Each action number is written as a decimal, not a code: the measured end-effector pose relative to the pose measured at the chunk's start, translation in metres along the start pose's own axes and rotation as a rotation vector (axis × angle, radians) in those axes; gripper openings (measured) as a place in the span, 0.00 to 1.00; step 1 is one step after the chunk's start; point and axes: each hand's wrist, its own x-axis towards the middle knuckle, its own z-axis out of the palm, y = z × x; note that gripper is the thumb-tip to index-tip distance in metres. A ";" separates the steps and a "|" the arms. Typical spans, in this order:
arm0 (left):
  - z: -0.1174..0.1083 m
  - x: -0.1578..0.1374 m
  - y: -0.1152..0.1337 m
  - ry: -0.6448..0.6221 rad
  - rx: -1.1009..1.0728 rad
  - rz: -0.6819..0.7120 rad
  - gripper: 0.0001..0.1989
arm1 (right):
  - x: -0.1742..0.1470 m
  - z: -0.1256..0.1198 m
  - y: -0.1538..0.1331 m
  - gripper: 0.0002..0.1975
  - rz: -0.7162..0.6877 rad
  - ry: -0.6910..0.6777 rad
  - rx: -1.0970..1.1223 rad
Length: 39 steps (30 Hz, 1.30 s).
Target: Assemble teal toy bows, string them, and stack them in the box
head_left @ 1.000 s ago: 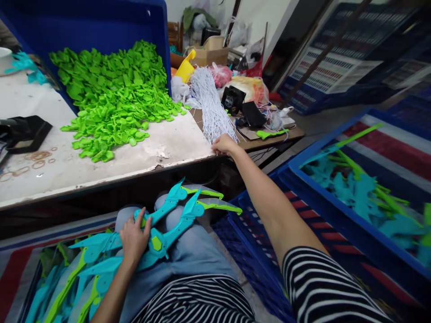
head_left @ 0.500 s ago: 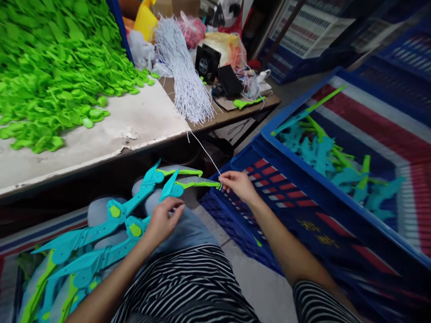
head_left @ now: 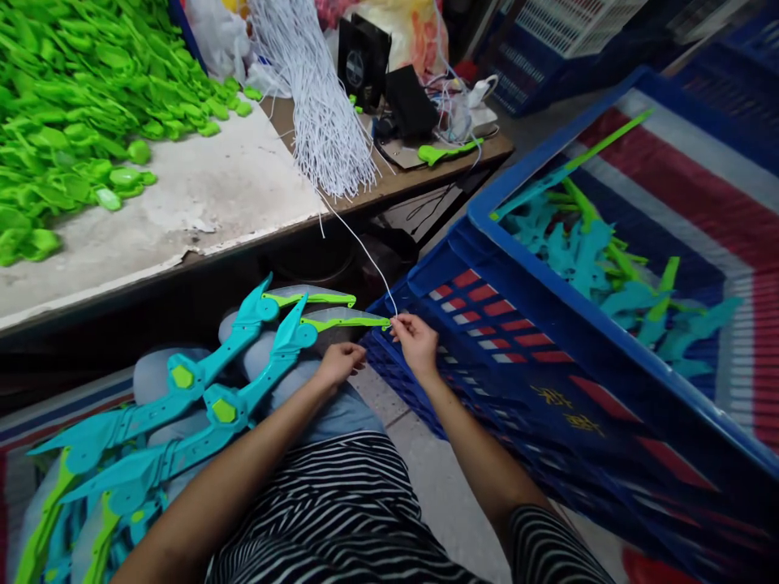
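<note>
Two teal-and-green plastic toy bows lie across my lap, a nearer toy bow [head_left: 277, 357] and a farther toy bow [head_left: 226, 361], each with a hexagonal green piece at its middle. My right hand [head_left: 417, 345] pinches a white cord [head_left: 369, 253] at the green tip of the nearer bow. From its fingers the cord rises in a slack curve to the table edge. Just below that green limb, my left hand [head_left: 342, 362] has its fingers loosely curled and apart, with nothing visible in them. The exact fastening at the tip is hidden by my right fingers.
A table [head_left: 225, 182] in front bears a heap of green plastic pieces [head_left: 66, 122], a bundle of white cords [head_left: 329, 122] and a black fan [head_left: 363, 61]. To the right stands a blue crate [head_left: 487, 219] holding teal and green parts [head_left: 587, 251]. More bows are at lower left.
My left hand has moved right along the nearer bow towards its tip. The right hand still pinches the cord there, and the cord hangs slacker. The view has shifted slightly.
</note>
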 end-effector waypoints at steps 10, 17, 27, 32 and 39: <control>0.020 0.029 0.006 -0.104 -0.154 -0.011 0.12 | -0.004 -0.004 0.002 0.11 -0.351 0.005 -0.321; 0.027 0.039 0.008 -0.183 -0.239 0.004 0.04 | -0.007 -0.004 0.010 0.09 -0.463 0.007 -0.358; 0.035 0.042 0.013 -0.124 -0.184 0.043 0.05 | 0.000 -0.010 0.020 0.13 -0.443 -0.193 -0.360; 0.021 0.021 0.013 -0.054 -0.064 0.020 0.11 | 0.003 -0.012 0.016 0.23 -0.538 -0.393 -0.413; -0.098 -0.122 -0.016 -0.028 0.271 -0.035 0.19 | -0.017 -0.030 0.010 0.38 -0.611 -0.358 -0.426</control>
